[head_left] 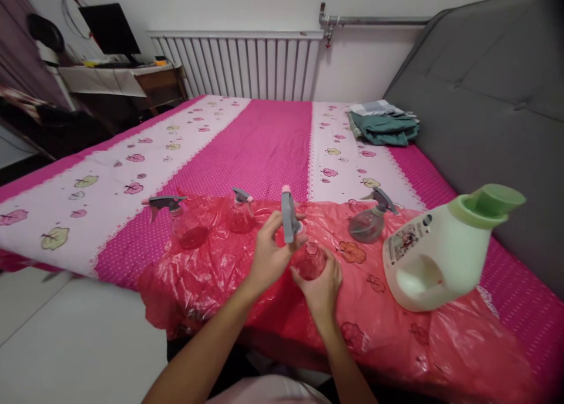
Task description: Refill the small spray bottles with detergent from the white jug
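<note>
My left hand (271,248) pinches a grey and pink spray nozzle (289,216), held upright just above and left of an open bottle neck. My right hand (322,286) wraps round that clear spray bottle (311,263), which stands on a red plastic sheet (211,275). The nozzle and the bottle look apart. Farther left are two spray bottles with their nozzles on, one clear bottle (189,231) and another smaller-looking bottle (241,216). To the right stands a spray bottle with a grey nozzle (368,222). Any tube under the held nozzle is hidden.
A large whitish jug with a green cap (440,251) stands on the sheet at the right. Folded clothes (383,125) lie on the pink bed (264,140) by the grey headboard (480,93). A radiator (242,63) and a desk with a monitor (110,31) are behind.
</note>
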`<state>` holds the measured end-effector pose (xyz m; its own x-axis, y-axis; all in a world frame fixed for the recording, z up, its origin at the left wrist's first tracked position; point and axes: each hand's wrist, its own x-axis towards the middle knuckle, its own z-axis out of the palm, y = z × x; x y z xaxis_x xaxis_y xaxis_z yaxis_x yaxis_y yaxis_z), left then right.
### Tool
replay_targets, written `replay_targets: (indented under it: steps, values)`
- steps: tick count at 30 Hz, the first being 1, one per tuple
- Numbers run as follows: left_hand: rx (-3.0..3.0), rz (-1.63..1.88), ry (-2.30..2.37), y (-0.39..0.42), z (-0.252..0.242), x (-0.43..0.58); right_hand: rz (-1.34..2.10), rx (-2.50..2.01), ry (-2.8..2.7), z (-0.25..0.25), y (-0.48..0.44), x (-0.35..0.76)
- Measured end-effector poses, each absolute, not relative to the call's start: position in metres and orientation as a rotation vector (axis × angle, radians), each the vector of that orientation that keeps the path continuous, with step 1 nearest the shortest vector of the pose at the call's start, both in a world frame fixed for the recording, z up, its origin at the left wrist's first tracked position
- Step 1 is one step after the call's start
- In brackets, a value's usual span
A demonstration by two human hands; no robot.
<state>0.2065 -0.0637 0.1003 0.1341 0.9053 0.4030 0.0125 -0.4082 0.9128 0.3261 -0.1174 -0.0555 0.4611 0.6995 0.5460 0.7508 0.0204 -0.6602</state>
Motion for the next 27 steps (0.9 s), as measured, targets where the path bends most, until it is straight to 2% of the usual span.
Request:
replay_targets:
  steps: [7, 11, 15, 19, 23, 27]
  values:
    - [1.63, 1.517, 0.871, -0.056, 0.168, 0.172, -0.052, -1.827, -1.174, -0.062, -0.114, 0.322]
    - [1.855, 1.377, 1.056, -0.069, 0.178, 0.148, 0.079, -1.861, -1.167, -0.062, -0.115, 0.318]
    - [2.403, 0.958, 1.321, -0.068, 0.133, 0.12, 0.186, -1.811, -1.186, -0.057, -0.109, 0.308]
    - [2.648, 0.333, 1.668, -0.052, 0.068, 0.104, 0.177, -1.803, -1.241, -0.059, -0.095, 0.298]
    - [2.658, 0.209, 1.695, -0.043, 0.025, 0.097, 0.203, -1.813, -1.311, -0.066, -0.088, 0.296]
    - [2.639, 0.174, 1.717, -0.039, 0.003, 0.092, 0.207, -1.819, -1.356, -0.07, -0.088, 0.302]
